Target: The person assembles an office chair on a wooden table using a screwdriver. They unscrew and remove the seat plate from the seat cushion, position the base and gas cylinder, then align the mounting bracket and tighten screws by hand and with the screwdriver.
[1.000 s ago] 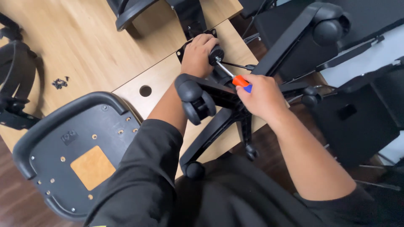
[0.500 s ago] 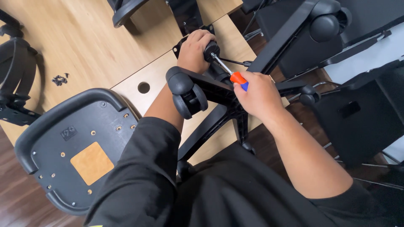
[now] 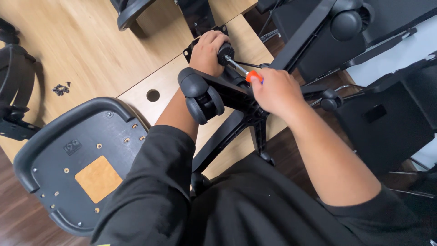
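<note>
The right grip (image 3: 273, 91) is clenched around an orange-handled screwdriver (image 3: 241, 70) at frame centre. A black plastic caster wheel (image 3: 226, 51) on the black star-shaped chair base (image 3: 236, 120) is grasped by the left grip (image 3: 207, 52), above the light wooden table (image 3: 82, 50).

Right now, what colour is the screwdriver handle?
Orange, peeking from the right hand on the screwdriver; head view.

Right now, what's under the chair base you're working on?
Under the chair base lies the wooden tabletop, with a round hole beside it. The left hand and right hand cover the screwdriver tip's target.
</note>
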